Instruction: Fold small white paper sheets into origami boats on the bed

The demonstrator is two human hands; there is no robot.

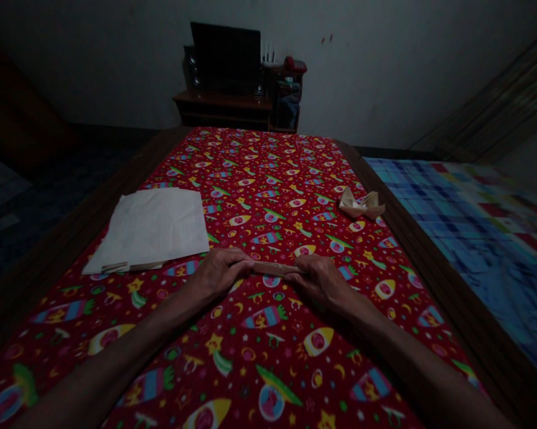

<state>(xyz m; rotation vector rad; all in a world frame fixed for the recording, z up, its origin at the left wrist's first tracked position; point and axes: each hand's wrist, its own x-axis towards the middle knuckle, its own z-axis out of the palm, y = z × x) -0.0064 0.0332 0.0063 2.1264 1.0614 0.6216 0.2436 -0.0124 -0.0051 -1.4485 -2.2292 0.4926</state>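
Between my two hands a narrow strip of folded brown paper (274, 267) stretches sideways, just over the patterned cloth. My left hand (226, 271) pinches its left end between thumb and fingers. At the other end my right hand (319, 277) grips it, fingers curled. Both hands partly hide the paper's ends. To the left lies a stack of pale paper sheets (159, 226), its near edges uneven. A folded paper boat-like shape (361, 204) sits at the right, beyond my right hand.
A red cloth with rocket prints (268, 369) covers the table, which has dark wooden edges. Against the far wall stands a desk (224, 101) with a dark monitor (226, 58), speakers and a red telephone (295, 64). A blue checked cover (429, 202) lies at the right.
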